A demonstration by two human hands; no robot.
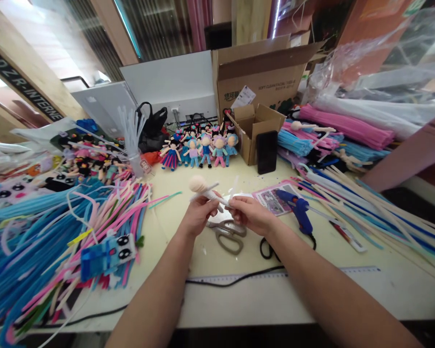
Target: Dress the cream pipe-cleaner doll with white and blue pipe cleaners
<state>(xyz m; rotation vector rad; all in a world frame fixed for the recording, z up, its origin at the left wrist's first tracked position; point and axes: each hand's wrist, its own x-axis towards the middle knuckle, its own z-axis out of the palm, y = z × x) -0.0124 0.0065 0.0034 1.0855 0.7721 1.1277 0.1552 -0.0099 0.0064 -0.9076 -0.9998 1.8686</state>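
Between my two hands is a small unfinished doll with a round beige head and pale pipe-cleaner limbs. My left hand pinches its body just under the head. The fingers of my right hand are closed on the end of one pale limb, which points to the right. Right below the hands lies a pair of grey-handled scissors on the table, its blades partly covered by a white piece. A blue hot glue gun rests to the right of my right hand.
Bundles of coloured pipe cleaners lie left and right. Finished dolls stand at the back, near a black phone and a small cardboard box. A black cable crosses a ruler in front.
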